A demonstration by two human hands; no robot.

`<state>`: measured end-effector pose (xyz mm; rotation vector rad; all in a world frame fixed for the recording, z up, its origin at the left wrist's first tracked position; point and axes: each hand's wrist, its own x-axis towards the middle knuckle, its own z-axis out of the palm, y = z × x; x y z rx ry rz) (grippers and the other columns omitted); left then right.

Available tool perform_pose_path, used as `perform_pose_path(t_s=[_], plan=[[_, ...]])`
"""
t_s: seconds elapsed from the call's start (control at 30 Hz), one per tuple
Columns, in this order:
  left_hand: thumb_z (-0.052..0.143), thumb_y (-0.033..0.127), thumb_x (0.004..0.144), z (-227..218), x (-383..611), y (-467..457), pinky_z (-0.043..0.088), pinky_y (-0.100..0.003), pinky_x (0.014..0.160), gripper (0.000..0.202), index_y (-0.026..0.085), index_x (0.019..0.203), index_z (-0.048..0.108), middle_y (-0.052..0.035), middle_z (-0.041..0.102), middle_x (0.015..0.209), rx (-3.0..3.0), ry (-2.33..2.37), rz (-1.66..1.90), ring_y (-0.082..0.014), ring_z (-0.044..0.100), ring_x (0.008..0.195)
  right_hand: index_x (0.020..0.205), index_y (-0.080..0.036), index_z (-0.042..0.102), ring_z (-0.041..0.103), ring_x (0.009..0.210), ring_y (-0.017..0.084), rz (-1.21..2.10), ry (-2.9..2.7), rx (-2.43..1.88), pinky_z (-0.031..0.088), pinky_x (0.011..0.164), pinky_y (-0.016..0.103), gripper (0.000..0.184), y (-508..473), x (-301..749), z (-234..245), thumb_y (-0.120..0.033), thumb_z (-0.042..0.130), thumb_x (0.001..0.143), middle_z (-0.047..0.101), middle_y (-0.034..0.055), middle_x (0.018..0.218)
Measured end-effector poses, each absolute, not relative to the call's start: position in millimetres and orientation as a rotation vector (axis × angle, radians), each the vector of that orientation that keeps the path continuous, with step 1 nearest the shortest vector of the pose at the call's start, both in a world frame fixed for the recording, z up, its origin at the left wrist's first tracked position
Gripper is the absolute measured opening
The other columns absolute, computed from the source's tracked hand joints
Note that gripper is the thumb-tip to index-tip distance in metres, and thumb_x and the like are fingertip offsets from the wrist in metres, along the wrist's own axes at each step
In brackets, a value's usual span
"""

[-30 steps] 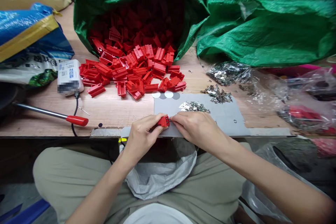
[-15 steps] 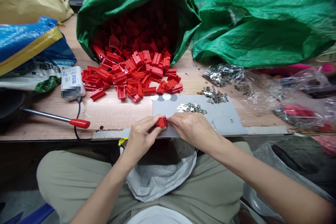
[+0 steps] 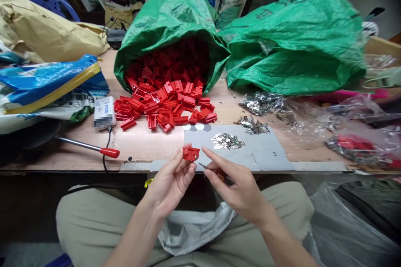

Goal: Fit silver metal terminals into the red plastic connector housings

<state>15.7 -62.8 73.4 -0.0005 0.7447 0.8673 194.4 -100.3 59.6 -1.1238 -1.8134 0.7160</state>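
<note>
A small red plastic housing is pinched in the fingertips of my left hand, held just above the table's front edge. My right hand is closed around a slim hand tool with a thin dark tip, perhaps a small screwdriver; most of its handle is hidden by the fingers. That tip points left toward the housing and stands slightly apart from it. My right index finger is stretched out near the housing's right end. Behind my hands, small shiny metal pieces lie in a pile on a grey sheet.
Many red housings spill from a green sack. Another green sack stands to the right, with bagged metal parts before it. A red-handled lever juts in from the left near a white box. A pale bag hangs open at my lap.
My right hand has drawn back from the housing and now shows a slim tool. My left hand has turned palm up with the housing. The view has tilted upward.
</note>
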Motion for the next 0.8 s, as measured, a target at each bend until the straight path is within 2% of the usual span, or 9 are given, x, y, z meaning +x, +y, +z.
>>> perform_pose_path(t_s=[0.17,0.33,0.63,0.73,0.8], plan=[[0.052,0.018,0.097,73.3,18.3,-70.7,0.062,-0.018,0.06,0.024,0.005,0.11,0.067,-0.0095,0.075,0.083,-0.083,0.702,0.802,-0.0123,0.071,0.063,0.146,-0.028,0.047,0.064,0.079,0.008,0.673,-1.893,-1.053,0.052,0.075,0.017,0.056,-98.7,197.7,66.2,-0.01,0.057,0.095,0.07,0.0013,0.102],[0.052,0.019,0.097,70.4,19.1,-76.1,0.062,-0.018,0.06,0.024,0.004,0.093,0.071,-0.0097,0.074,0.076,-0.165,0.695,0.798,-0.0132,0.071,0.062,0.144,-0.024,0.051,0.068,0.095,0.012,0.603,-1.915,-0.987,0.054,0.084,0.019,0.054,-98.4,195.8,64.2,-0.007,0.057,0.093,0.068,0.0055,0.12],[0.054,0.018,0.096,70.5,23.9,-80.7,0.062,-0.018,0.062,0.021,0.003,0.097,0.069,-0.0099,0.073,0.079,-0.261,0.662,0.784,-0.0135,0.071,0.065,0.149,-0.021,0.044,0.067,0.087,0.013,0.229,-2.058,-0.89,0.056,0.073,0.021,0.061,-98.3,196.1,60.8,-0.001,0.053,0.092,0.069,0.0089,0.103],[0.054,0.019,0.096,67.2,24.8,-81.9,0.061,-0.016,0.061,0.021,0.003,0.1,0.068,-0.01,0.071,0.078,-0.271,0.671,0.784,-0.0121,0.07,0.065,0.146,-0.022,0.049,0.067,0.085,0.013,0.253,-2.03,-0.887,0.056,0.072,0.021,0.057,-96.9,195.5,58.7,-0.002,0.051,0.093,0.069,0.0087,0.101],[0.052,0.019,0.097,65.9,24.3,-82.6,0.06,-0.015,0.059,0.022,0.003,0.099,0.067,-0.0102,0.07,0.076,-0.257,0.683,0.772,-0.0111,0.069,0.063,0.138,-0.022,0.058,0.066,0.082,0.013,0.375,-1.94,-0.919,0.055,0.071,0.022,0.049,-95.7,195.8,53.8,-0.004,0.053,0.093,0.069,0.0075,0.095]])
